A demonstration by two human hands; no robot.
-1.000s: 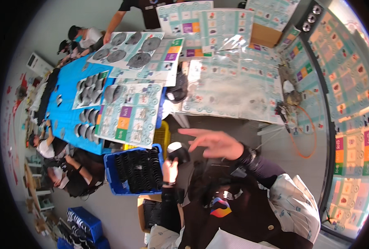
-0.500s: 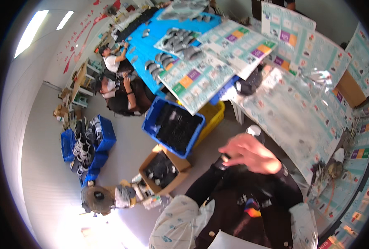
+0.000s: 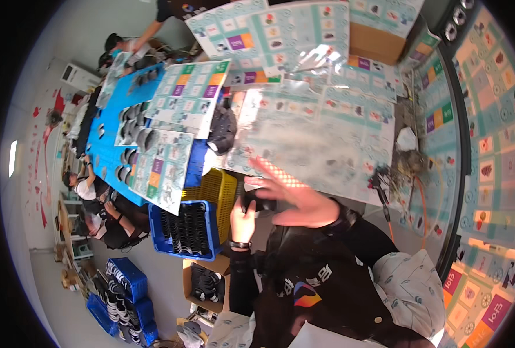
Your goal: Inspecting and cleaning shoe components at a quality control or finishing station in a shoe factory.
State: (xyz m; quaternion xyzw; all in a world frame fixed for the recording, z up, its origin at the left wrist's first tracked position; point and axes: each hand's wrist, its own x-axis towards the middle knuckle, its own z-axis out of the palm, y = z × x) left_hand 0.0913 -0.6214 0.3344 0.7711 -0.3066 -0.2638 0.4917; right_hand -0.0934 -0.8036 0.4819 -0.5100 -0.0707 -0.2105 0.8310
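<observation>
With the left hand [image 3: 243,224], pinching a black piece [image 3: 262,203] just above and to its right; with the right hand [image 3: 305,204], spreading blurred fingers close over it, hard to tell if touching; working right of a blue crate [image 3: 213,226] and a yellow basket [image 3: 226,194]

On my feed the held piece [image 3: 262,204] is black, the bin [image 3: 213,232] and table [image 3: 108,165] blue, the basket [image 3: 227,188] yellow lattice. I see purple, orange and green blocks on a white board [image 3: 162,165]; the carton [image 3: 376,43] is brown.
</observation>
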